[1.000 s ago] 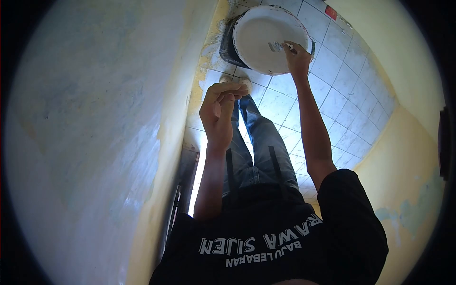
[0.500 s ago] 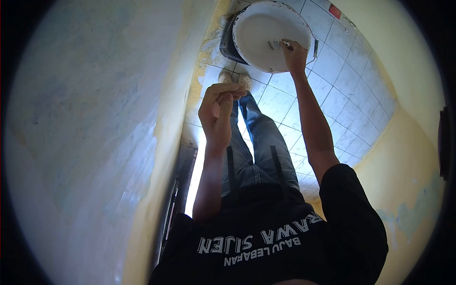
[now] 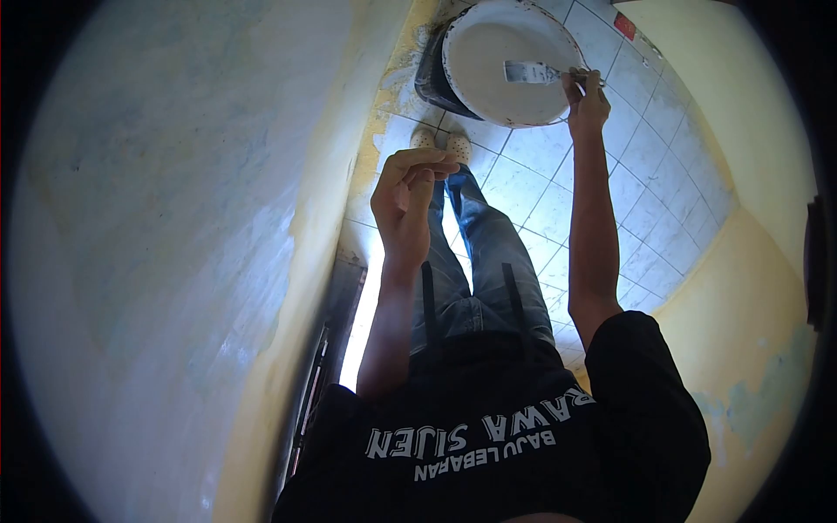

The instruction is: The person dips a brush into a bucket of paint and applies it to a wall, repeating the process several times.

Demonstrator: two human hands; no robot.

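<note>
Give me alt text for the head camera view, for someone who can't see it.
Seen from above, a person's right hand holds a flat, white-coated tool over a bucket of white paint on a tiled floor. The left hand is raised with fingers curled, beside a patchy wall.

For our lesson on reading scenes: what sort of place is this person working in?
Probably a narrow tiled room being repainted: a patchy, worn wall close by, a pale tiled floor, and a bucket of white paint over which the right hand holds a brush.
</note>
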